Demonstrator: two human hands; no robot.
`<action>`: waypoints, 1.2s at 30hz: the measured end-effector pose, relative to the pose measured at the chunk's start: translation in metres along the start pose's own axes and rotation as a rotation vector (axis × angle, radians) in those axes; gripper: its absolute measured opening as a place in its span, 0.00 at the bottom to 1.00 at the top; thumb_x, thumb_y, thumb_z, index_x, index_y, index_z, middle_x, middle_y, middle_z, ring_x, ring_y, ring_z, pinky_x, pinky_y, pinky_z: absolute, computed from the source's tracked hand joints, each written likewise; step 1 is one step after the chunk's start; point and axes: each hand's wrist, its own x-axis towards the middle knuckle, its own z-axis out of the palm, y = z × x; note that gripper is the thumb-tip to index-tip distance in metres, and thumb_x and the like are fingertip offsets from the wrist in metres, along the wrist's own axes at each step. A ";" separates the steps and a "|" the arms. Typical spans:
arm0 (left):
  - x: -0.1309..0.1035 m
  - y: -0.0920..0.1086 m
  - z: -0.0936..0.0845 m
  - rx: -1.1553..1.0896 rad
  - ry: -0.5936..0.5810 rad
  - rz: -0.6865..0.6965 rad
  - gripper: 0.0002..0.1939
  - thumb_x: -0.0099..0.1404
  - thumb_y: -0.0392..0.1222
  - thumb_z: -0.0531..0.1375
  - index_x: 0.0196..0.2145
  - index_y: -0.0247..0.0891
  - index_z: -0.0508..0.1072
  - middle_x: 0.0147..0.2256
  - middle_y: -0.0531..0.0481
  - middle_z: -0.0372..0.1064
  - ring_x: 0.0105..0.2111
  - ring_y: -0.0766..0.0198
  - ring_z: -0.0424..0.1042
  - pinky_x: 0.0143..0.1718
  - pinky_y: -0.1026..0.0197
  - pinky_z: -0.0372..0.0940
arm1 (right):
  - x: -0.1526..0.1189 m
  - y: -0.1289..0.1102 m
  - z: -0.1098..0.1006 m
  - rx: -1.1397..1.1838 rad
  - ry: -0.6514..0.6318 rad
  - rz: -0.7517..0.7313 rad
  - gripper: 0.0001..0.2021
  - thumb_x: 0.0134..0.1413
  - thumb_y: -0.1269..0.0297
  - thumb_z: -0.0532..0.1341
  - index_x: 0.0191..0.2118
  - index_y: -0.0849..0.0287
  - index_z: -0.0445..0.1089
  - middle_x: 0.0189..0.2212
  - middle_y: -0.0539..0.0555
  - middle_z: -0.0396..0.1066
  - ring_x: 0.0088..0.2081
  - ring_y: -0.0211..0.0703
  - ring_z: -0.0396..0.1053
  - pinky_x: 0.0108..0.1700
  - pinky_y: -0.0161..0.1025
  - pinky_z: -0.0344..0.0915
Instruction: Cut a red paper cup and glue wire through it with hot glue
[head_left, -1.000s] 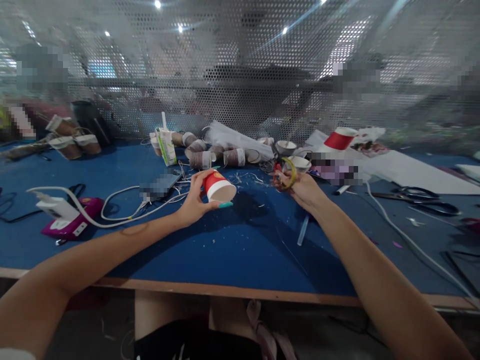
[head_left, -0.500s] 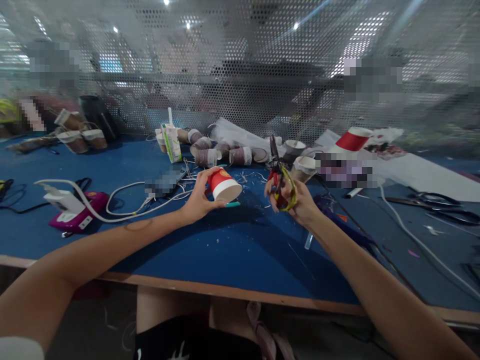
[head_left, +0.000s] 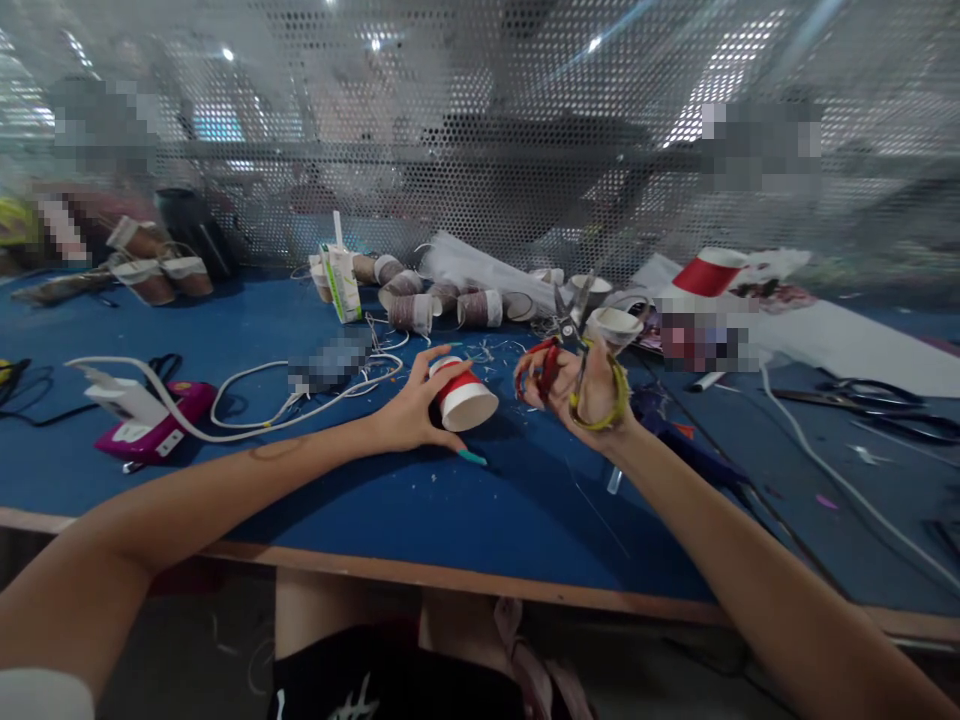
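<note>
A red and white paper cup (head_left: 466, 402) is tilted on its side just above the blue tabletop, its white end facing right and toward me. My left hand (head_left: 420, 405) curves round it, thumb below and fingers on top. To the right, my right hand (head_left: 581, 390) holds a pair of scissors (head_left: 568, 332) with one red and one yellow handle loop. The fingers sit through the loops, and the blades stand apart, pointing up and away. A gap separates the scissors from the cup.
Several twine-wrapped cups (head_left: 411, 313) lie behind the hands near a mesh screen (head_left: 465, 150). On the left are a purple power strip (head_left: 154, 425) and white cable. At right lie dark scissors (head_left: 870, 400), a glue gun (head_left: 679, 440) and a red-banded cup (head_left: 709, 275).
The paper cup has moved slightly right and lower, turning in my left hand. In my right hand the scissors have opened, their handles spreading and the blades parting.
</note>
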 end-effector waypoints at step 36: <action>0.003 0.017 0.002 -0.961 -0.050 -0.505 0.40 0.38 0.53 0.74 0.46 0.32 0.67 0.41 0.42 0.74 0.38 0.60 0.74 0.43 0.56 0.68 | -0.012 0.020 0.000 -1.560 0.209 -0.918 0.14 0.56 0.54 0.56 0.33 0.63 0.67 0.29 0.59 0.70 0.32 0.46 0.68 0.30 0.38 0.64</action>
